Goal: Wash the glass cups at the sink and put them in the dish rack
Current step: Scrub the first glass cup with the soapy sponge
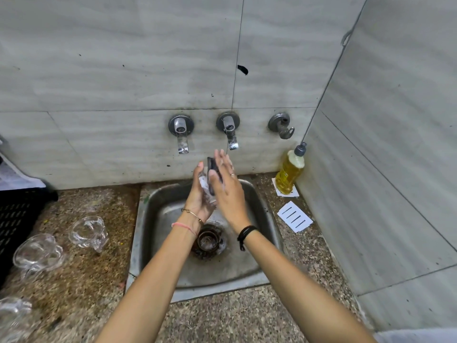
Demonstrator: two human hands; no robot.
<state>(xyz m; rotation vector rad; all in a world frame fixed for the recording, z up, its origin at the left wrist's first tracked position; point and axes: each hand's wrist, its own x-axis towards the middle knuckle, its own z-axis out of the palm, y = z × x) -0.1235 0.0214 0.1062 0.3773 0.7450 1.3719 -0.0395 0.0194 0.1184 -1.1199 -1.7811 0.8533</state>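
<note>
While left grip (197,201) wraps the glass cup (204,183) above the sink (261,209), right grip (227,191) pinches a dark scrub pad (212,167) against it. Judgement: turn cup slowly, work rim and inside; soapy glass may slip.

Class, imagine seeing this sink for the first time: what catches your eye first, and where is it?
Two hands meet over the sink: the left hand holds a glass cup and the right hand holds a dark scrubber against it. Clear cups sit on the counter to the left, and a yellow soap bottle stands in the right corner.
</note>
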